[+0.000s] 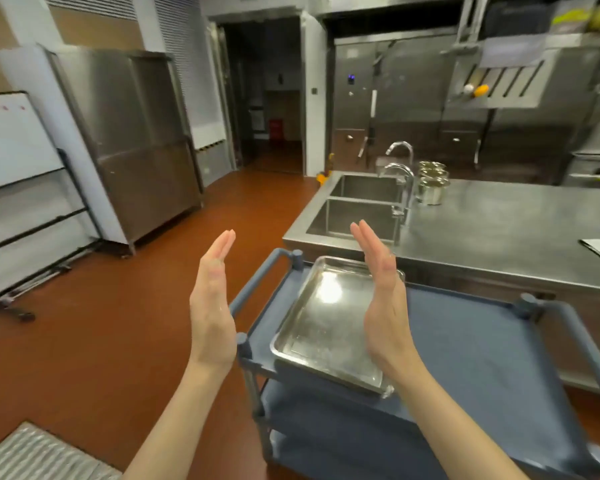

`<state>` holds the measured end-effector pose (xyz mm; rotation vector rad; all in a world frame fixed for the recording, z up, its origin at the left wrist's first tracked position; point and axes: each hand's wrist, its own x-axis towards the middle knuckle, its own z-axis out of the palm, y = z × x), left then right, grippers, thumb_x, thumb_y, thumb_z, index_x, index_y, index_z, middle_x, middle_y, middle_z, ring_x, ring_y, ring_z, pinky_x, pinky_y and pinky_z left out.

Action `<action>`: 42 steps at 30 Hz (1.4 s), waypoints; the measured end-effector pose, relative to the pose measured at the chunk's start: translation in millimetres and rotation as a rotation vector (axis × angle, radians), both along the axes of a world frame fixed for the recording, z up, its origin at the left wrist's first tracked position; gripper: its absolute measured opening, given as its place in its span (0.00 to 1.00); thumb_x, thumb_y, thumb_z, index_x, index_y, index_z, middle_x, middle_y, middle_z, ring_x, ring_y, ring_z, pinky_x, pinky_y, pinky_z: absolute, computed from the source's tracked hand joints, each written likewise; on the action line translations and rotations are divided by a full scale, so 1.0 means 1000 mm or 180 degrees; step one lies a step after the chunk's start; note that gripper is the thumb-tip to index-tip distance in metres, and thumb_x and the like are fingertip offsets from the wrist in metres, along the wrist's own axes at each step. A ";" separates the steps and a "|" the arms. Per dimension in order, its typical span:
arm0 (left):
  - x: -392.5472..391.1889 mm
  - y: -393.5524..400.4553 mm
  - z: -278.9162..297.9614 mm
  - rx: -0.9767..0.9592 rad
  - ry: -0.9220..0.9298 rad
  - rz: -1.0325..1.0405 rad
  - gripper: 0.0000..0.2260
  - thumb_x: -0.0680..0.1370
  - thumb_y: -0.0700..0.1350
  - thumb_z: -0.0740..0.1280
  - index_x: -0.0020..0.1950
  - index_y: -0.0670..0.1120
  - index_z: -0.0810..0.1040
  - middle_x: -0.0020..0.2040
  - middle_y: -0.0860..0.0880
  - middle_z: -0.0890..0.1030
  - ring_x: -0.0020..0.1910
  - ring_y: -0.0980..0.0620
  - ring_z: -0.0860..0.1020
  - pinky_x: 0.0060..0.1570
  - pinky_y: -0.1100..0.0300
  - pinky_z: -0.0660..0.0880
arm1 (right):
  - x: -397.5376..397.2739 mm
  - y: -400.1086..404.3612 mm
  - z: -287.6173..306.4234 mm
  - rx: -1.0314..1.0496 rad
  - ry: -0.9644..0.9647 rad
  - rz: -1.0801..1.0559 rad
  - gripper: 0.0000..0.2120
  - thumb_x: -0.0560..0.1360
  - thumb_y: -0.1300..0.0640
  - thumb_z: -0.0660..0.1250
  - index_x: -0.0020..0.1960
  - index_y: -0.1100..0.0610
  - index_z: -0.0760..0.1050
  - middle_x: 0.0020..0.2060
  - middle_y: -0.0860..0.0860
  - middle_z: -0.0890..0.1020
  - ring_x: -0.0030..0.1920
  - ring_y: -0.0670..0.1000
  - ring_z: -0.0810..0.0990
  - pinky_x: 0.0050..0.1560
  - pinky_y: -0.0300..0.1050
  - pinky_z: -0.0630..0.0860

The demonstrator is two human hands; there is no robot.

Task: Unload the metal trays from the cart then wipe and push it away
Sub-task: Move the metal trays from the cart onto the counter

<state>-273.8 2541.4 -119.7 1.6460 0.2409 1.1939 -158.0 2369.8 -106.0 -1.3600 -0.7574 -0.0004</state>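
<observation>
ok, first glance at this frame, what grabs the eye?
Two open hands, left hand and right hand, raised palms facing each other in the centre foreground. Beneath them a shiny metal tray lies on the top shelf of a blue-grey cart. Behind the cart, a steel counter with a double sink and curved taps.

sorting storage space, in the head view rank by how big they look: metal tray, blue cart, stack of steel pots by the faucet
1. blue cart
2. metal tray
3. stack of steel pots; it stands farther from the camera, so its true size is unsure.
</observation>
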 end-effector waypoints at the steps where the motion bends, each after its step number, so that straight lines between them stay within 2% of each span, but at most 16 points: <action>1: 0.009 0.006 -0.006 0.0073 0.0074 -0.0064 0.26 0.87 0.59 0.49 0.82 0.50 0.67 0.80 0.56 0.71 0.80 0.60 0.66 0.80 0.56 0.60 | 0.005 0.000 -0.004 -0.0060 0.0011 -0.0133 0.36 0.79 0.25 0.43 0.80 0.40 0.63 0.77 0.33 0.69 0.78 0.34 0.62 0.72 0.31 0.56; 3: 0.030 0.017 -0.015 -0.0087 0.0211 -0.0279 0.25 0.88 0.57 0.49 0.82 0.50 0.67 0.79 0.57 0.71 0.80 0.60 0.66 0.79 0.60 0.60 | 0.012 -0.003 -0.009 -0.0197 0.0089 -0.0356 0.37 0.79 0.25 0.43 0.81 0.41 0.62 0.77 0.33 0.69 0.78 0.33 0.62 0.72 0.28 0.56; 6: 0.062 0.030 -0.033 -0.0185 0.0341 -0.0491 0.23 0.89 0.54 0.48 0.82 0.50 0.66 0.80 0.58 0.71 0.79 0.61 0.67 0.76 0.69 0.62 | 0.032 -0.007 -0.025 -0.0149 0.0251 -0.0742 0.31 0.83 0.34 0.42 0.81 0.42 0.64 0.77 0.34 0.69 0.78 0.35 0.62 0.76 0.35 0.56; 8: 0.080 0.036 -0.043 -0.0191 0.0427 -0.0598 0.22 0.90 0.53 0.48 0.82 0.49 0.66 0.80 0.56 0.71 0.79 0.61 0.67 0.75 0.70 0.62 | 0.045 -0.008 -0.034 -0.0150 0.0397 -0.0910 0.29 0.84 0.37 0.42 0.81 0.42 0.64 0.77 0.35 0.70 0.78 0.35 0.62 0.77 0.36 0.56; 11: 0.106 0.041 -0.058 -0.0298 0.0573 -0.0803 0.20 0.90 0.52 0.49 0.81 0.52 0.66 0.80 0.56 0.71 0.79 0.62 0.67 0.77 0.67 0.63 | 0.064 -0.007 -0.051 -0.0192 0.0544 -0.1057 0.27 0.85 0.37 0.42 0.80 0.40 0.63 0.77 0.35 0.70 0.78 0.34 0.63 0.74 0.31 0.56; 14: 0.130 0.047 -0.074 -0.0379 0.0571 -0.0952 0.22 0.86 0.61 0.50 0.78 0.58 0.68 0.79 0.57 0.71 0.79 0.61 0.67 0.78 0.63 0.62 | 0.084 -0.006 -0.072 -0.0222 0.0606 -0.1198 0.27 0.84 0.36 0.42 0.79 0.39 0.63 0.77 0.35 0.70 0.78 0.34 0.63 0.74 0.31 0.56; 19: 0.177 0.063 -0.115 -0.0524 0.0810 -0.1023 0.24 0.87 0.57 0.50 0.81 0.51 0.68 0.79 0.58 0.72 0.79 0.60 0.68 0.80 0.56 0.62 | 0.121 -0.006 -0.113 -0.0401 0.0807 -0.1361 0.34 0.82 0.31 0.43 0.82 0.44 0.62 0.77 0.35 0.68 0.77 0.31 0.62 0.70 0.20 0.57; 21: 0.192 0.066 -0.129 -0.0566 0.0991 -0.1011 0.24 0.87 0.56 0.51 0.81 0.51 0.68 0.78 0.59 0.72 0.78 0.62 0.68 0.78 0.60 0.63 | 0.136 -0.004 -0.132 -0.0508 0.0920 -0.1433 0.34 0.82 0.32 0.43 0.82 0.45 0.61 0.77 0.35 0.68 0.76 0.30 0.62 0.69 0.19 0.56; 25: 0.210 0.068 -0.156 -0.0573 0.1260 -0.0877 0.20 0.90 0.51 0.51 0.80 0.50 0.70 0.76 0.60 0.73 0.74 0.70 0.68 0.69 0.77 0.63 | 0.158 0.000 -0.170 -0.0639 0.1182 -0.1529 0.31 0.84 0.35 0.45 0.82 0.46 0.62 0.79 0.37 0.68 0.77 0.33 0.62 0.67 0.18 0.57; 28: 0.228 0.076 -0.180 -0.0562 0.1530 -0.0836 0.20 0.90 0.50 0.52 0.80 0.49 0.71 0.76 0.58 0.75 0.74 0.67 0.69 0.67 0.79 0.64 | 0.173 0.005 -0.195 -0.0807 0.1363 -0.1604 0.29 0.85 0.38 0.47 0.83 0.47 0.62 0.79 0.38 0.67 0.77 0.35 0.63 0.65 0.17 0.58; 30: 0.237 0.082 -0.197 -0.0567 0.1765 -0.0800 0.20 0.90 0.52 0.53 0.79 0.50 0.72 0.75 0.58 0.75 0.75 0.65 0.70 0.65 0.80 0.65 | 0.181 0.007 -0.213 -0.0970 0.1471 -0.1657 0.26 0.87 0.41 0.50 0.82 0.49 0.63 0.78 0.39 0.68 0.76 0.36 0.65 0.66 0.21 0.60; 32: 0.243 0.090 -0.213 -0.0528 0.1972 -0.0674 0.18 0.89 0.51 0.55 0.78 0.50 0.73 0.74 0.57 0.76 0.74 0.61 0.71 0.66 0.75 0.66 | 0.185 0.008 -0.232 -0.1162 0.1550 -0.1764 0.24 0.87 0.43 0.55 0.81 0.49 0.64 0.76 0.41 0.71 0.75 0.40 0.69 0.70 0.32 0.63; 34: 0.247 0.099 -0.233 -0.0481 0.2201 -0.0483 0.17 0.89 0.49 0.57 0.78 0.49 0.73 0.74 0.55 0.76 0.74 0.57 0.71 0.70 0.65 0.67 | 0.190 0.007 -0.251 -0.1426 0.1611 -0.1910 0.24 0.85 0.47 0.62 0.79 0.50 0.67 0.71 0.44 0.74 0.70 0.44 0.73 0.67 0.40 0.67; 39: 0.250 0.120 -0.275 -0.0329 0.2987 0.0114 0.17 0.87 0.43 0.62 0.76 0.43 0.73 0.73 0.46 0.77 0.73 0.45 0.75 0.70 0.50 0.71 | 0.193 0.004 -0.285 -0.2221 0.1712 -0.2259 0.23 0.81 0.58 0.71 0.74 0.58 0.73 0.66 0.54 0.76 0.59 0.49 0.76 0.57 0.42 0.69; 42: 0.253 0.135 -0.293 -0.0097 0.3353 0.0272 0.16 0.85 0.44 0.67 0.72 0.42 0.76 0.67 0.43 0.80 0.66 0.42 0.79 0.65 0.43 0.78 | 0.196 0.004 -0.299 -0.2626 0.1747 -0.2264 0.16 0.80 0.60 0.72 0.67 0.59 0.77 0.60 0.56 0.78 0.52 0.51 0.77 0.46 0.36 0.68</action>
